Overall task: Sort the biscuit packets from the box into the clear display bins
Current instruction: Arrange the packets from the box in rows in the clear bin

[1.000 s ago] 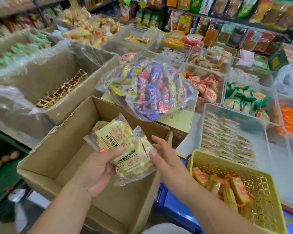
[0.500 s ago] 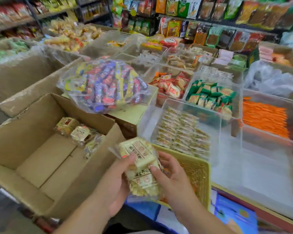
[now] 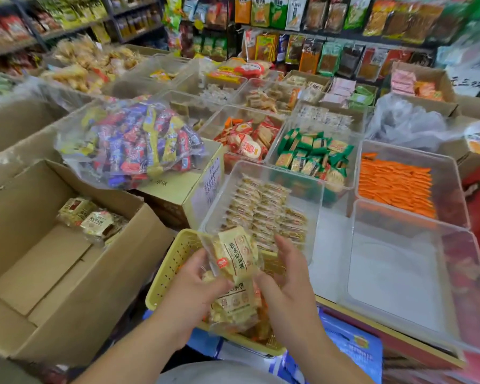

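Pale yellow biscuit packets (image 3: pixel 234 259) in clear wrappers are held above a yellow basket (image 3: pixel 172 261). My left hand (image 3: pixel 194 286) grips them from the left with thumb on top. My right hand (image 3: pixel 286 284) touches their right side, fingers loosely curved around them. The open cardboard box (image 3: pixel 53 273) at the left holds a few more of the same packets (image 3: pixel 92 217) in its far corner. Just beyond my hands a clear display bin (image 3: pixel 311 189) holds rows of similar small packets (image 3: pixel 263 209).
An empty clear bin (image 3: pixel 399 273) stands to the right. Behind are bins of red (image 3: pixel 247 139), green (image 3: pixel 313 156) and orange packets (image 3: pixel 396 184). A big bag of mixed sweets (image 3: pixel 130 145) lies on a closed carton. Shelves of snacks line the back.
Both hands have carried the packets from above the cardboard box rightward, to over the yellow basket near the clear bin. My view has turned right with them.
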### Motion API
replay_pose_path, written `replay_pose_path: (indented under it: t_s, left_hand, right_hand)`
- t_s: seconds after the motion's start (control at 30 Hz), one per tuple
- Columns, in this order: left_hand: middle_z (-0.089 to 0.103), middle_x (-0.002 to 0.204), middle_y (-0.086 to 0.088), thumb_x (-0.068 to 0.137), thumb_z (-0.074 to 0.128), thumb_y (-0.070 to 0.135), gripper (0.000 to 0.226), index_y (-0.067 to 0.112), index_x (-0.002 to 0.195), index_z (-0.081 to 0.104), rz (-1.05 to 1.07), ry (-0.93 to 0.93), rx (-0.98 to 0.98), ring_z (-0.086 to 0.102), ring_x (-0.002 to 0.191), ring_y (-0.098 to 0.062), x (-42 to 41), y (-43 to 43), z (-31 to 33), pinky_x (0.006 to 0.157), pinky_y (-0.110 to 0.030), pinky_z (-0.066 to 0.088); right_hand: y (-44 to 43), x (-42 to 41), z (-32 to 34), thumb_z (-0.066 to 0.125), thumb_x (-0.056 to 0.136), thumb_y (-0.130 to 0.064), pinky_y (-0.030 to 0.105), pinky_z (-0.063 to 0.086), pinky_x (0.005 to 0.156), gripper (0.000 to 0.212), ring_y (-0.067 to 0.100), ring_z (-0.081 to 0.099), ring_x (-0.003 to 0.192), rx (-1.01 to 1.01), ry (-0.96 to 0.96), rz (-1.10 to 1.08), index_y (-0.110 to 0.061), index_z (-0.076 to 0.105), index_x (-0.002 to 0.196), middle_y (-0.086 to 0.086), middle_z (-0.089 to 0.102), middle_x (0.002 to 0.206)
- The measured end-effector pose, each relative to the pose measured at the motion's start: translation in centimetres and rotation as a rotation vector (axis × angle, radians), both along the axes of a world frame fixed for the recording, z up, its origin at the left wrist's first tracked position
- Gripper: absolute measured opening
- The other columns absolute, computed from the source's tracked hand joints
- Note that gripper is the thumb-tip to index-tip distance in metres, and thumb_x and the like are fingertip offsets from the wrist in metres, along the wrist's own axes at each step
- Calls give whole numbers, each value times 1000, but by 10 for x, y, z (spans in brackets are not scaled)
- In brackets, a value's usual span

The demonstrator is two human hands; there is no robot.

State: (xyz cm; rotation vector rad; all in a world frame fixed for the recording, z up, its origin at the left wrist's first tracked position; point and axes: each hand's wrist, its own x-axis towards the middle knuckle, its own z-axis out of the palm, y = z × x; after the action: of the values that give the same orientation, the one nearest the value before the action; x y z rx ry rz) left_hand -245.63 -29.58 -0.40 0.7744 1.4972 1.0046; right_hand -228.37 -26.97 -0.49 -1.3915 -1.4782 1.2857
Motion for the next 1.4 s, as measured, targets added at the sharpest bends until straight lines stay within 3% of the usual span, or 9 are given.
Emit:
replay_pose_path:
  t_s: [0.1,0.27,0.53,0.63,0.77,0.87,1.07,1.27,1.4]
  left_hand:
    - [69,114,26,71,76,30,51,57,112,66,-108,232,74,67,102,2,6,10,-3,78,-34,62]
    - [46,116,40,54,73,46,59,70,104,54,-313,508,203,49,111,19,10,25,-4,81,-2,41]
    - [49,121,33,53,78,65,56,60,105,59,-447,503,313,47,116,16,-11,47,-9,88,3,34]
    - [46,128,38,66,85,56,57,66,114,56,-459,457,252,43,122,16,-25,52,-21,101,-10,34]
    - [52,125,43,86,81,35,48,60,119,57,-436,328,205,44,117,23,-42,62,-39,96,-16,38]
    - [55,123,45,90,77,36,41,55,122,58,-393,223,153,50,109,22,-47,69,-43,93,-25,45]
    - [53,114,50,94,74,28,40,53,122,60,-284,68,122,50,100,26,-54,82,-51,85,-25,46]
    - [68,125,7,97,70,17,36,50,110,67,-60,-111,59,73,103,-21,-50,111,-65,84,-53,62]
    - [70,125,0,98,68,15,33,46,111,69,19,-153,47,73,106,-28,-46,144,-78,87,-58,60]
  right_hand:
    - [10,0,0,64,74,-68,30,48,103,61,-10,41,129,-22,-50,134,-70,35,128,-42,37,133]
    - [20,-9,-1,65,63,-77,26,42,105,92,-4,45,127,-92,-101,81,-51,34,145,-25,42,139]
    - [30,-28,-4,65,84,-44,33,56,92,54,6,63,111,-174,-60,-179,-45,50,136,-16,66,121]
    - [30,-27,-7,57,82,-43,29,55,70,28,14,68,89,-278,55,-249,-41,64,109,-17,70,95]
    - [36,-24,-12,57,93,-29,52,62,82,22,26,73,96,-426,265,-428,-34,72,108,-12,72,114]
    - [37,-17,-15,54,102,-8,27,63,67,23,2,72,83,-413,233,-406,-6,64,123,-20,72,89]
    - [47,-15,-17,73,92,-31,44,63,77,41,25,62,97,-528,205,-455,-9,40,83,36,51,112]
    - [82,16,-26,72,91,-30,36,63,73,38,32,63,89,-417,39,-412,-21,40,71,8,45,80]
    - [122,51,-30,67,88,-16,42,63,75,8,41,64,86,-302,-190,-363,-18,60,84,10,63,78]
